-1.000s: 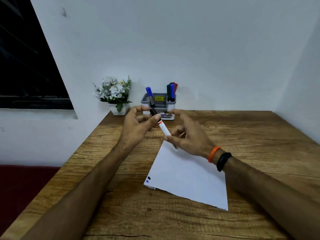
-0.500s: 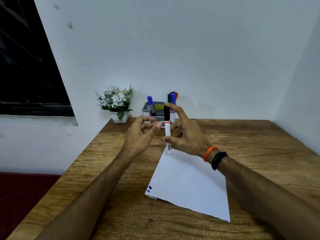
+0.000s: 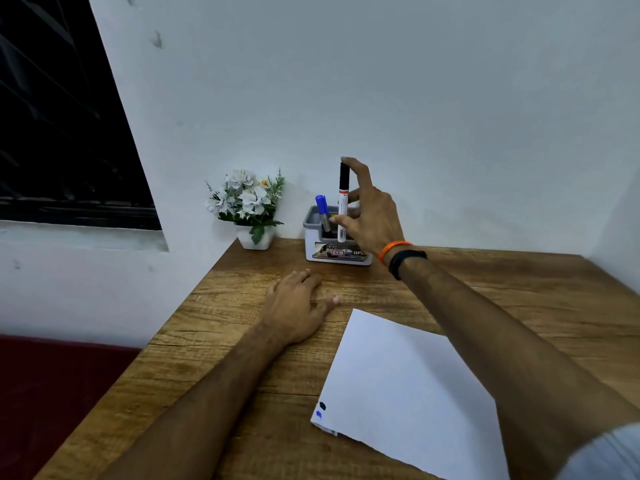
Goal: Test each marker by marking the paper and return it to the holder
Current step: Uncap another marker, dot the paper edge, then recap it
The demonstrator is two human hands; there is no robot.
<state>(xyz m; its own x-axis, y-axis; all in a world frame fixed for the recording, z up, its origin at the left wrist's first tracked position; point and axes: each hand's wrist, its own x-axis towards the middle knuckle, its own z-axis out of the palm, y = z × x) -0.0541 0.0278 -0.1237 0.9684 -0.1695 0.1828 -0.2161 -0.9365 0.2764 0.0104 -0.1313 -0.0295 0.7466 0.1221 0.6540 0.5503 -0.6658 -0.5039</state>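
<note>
Nearest, the sheet of paper (image 3: 408, 382) lies on the wooden table (image 3: 519, 299), bearing a black dab and a blue dab at its near left corner, well short of either hand. Beyond its far corner the left hand (image 3: 298, 306) rests flat on the wood, fingers straight and relaxed, holding nothing. A second ago it was raised, fingertips at the cap end of the black marker; it has since let go and dropped to the table.

Farther on, the right hand (image 3: 370, 216) pinches the black marker (image 3: 343, 202) upright, cap on top, index fingertip on the cap and thumb against the white barrel. Half a second ago that marker stood above the paper's far edge; it now hangs over the grey marker holder (image 3: 337, 249), its lower end down at the rim or just inside. With the cap on and two dabs on the sheet, the black marker looks tested, and this is probably its return, with the release still to come.

In the holder, a blue marker (image 3: 322, 213) leans in the left part, just left of the thumb. Whatever else stands in it is hidden behind the hand. Left of the holder, against the wall, sits a small pot of white flowers (image 3: 247, 206).
</note>
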